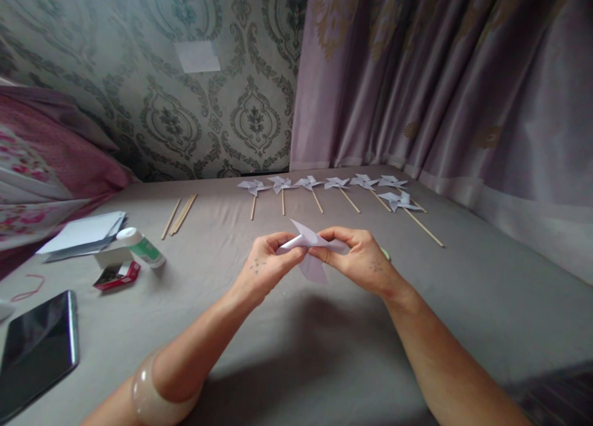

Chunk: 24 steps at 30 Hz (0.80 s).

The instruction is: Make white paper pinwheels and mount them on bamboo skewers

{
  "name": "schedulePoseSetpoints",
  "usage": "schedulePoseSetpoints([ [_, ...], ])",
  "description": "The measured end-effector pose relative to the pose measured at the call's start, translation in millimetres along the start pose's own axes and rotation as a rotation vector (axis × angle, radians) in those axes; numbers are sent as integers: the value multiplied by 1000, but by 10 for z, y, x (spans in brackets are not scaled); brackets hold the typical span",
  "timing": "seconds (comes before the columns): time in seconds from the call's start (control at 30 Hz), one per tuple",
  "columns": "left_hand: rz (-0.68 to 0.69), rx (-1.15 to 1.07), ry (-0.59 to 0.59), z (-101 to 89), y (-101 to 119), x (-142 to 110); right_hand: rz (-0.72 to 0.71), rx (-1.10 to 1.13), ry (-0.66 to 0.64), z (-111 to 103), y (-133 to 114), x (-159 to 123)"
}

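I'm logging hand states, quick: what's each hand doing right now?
Left hand: closed, pinching the white paper pinwheel.
Right hand: closed, pinching the other side of the same pinwheel.

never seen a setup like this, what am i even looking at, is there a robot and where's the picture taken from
There is no robot here, just a person's two bare hands. The single picture comes from a camera worn on the person's head, looking forward and down, so the forearms rise from the bottom edge.

The left hand and right hand together hold a folded white paper shape with pointed blades, above a grey cloth-covered surface.

Farther back lie seven paper pinwheels on sticks. On the left are some loose sticks, a stack of paper, a white-and-green tube, a small red box with dark bits inside, and a dark-screened device.
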<state>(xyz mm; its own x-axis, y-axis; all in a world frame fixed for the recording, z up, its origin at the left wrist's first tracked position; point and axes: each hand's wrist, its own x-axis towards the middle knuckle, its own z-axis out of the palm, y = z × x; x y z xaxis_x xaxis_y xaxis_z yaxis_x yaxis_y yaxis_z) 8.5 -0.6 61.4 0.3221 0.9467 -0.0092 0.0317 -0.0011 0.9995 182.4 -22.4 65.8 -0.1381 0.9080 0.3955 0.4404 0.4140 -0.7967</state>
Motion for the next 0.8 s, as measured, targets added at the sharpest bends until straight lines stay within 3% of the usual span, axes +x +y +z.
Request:
schedulePoseSetpoints([
  [0.23, 1, -77, -38, -23, -42, 31, 58, 42, 11, -20, 24, 4],
  [0.8, 5, -90, -22, 2, -50, 32, 29, 19, 2, -10, 37, 3],
])
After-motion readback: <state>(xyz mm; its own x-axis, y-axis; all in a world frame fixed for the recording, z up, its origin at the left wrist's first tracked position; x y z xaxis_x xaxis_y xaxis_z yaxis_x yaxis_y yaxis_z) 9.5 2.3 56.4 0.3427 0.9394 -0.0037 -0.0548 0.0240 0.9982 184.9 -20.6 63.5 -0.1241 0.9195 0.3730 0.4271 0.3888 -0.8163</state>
